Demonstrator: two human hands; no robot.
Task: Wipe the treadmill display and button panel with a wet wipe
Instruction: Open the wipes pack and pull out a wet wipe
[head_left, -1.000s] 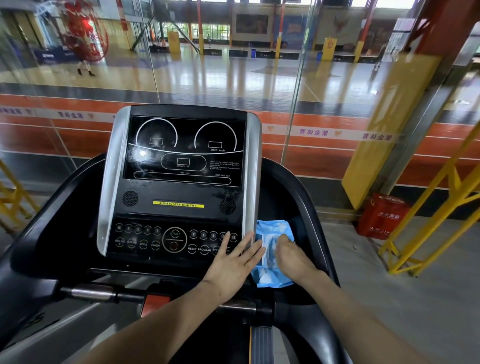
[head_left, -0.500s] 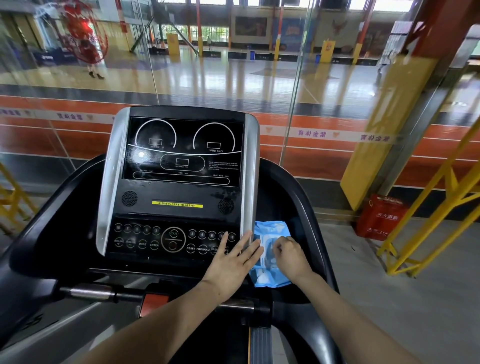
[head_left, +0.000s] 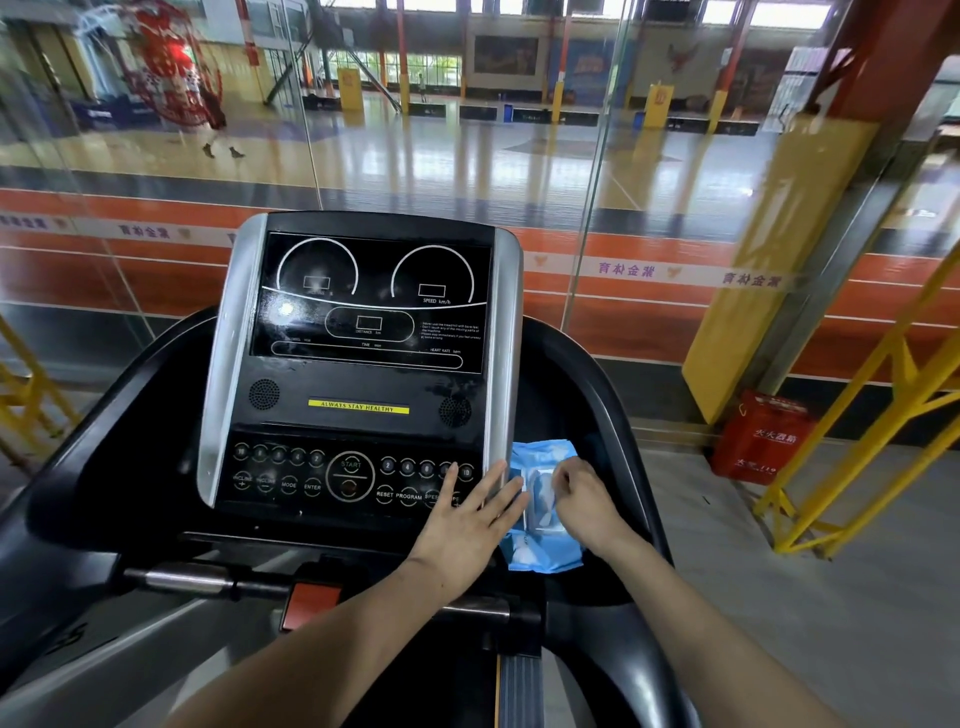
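Your right hand (head_left: 584, 501) has its grip curled at the white flap on top of the blue pack of wet wipes (head_left: 543, 519). You seem to pinch the flap or a wipe there, but the fingertips are too small to tell which. Your left hand (head_left: 467, 519) is flat, with its fingers spread out straight. It rests on the lower right corner of the button panel (head_left: 353, 480), and its fingers lie over the silver side strip (head_left: 501, 364) and touch the edge of the pack.

The pack lies in the black tray (head_left: 597, 415) just at 3 o'clock from the button panel, and it looks wrinkled. No wipe is out of the pack that you can see.

The dark display (head_left: 371, 301) sits at 12 o'clock from the buttons, with two round dials drawn on it. A yellow sticker (head_left: 358, 406) sits between the display and the buttons. A big round start button (head_left: 349, 475) is in the middle of the panel.

A metal bar (head_left: 182, 579) runs across at 6 o'clock from the panel, with an orange tab (head_left: 309, 605) beside it. A red box (head_left: 761, 441) stands on the floor well off at 3 o'clock, next to yellow rails (head_left: 857, 457). Glass walls (head_left: 467, 156) stand at 12 o'clock, with a shiny sports floor behind them.
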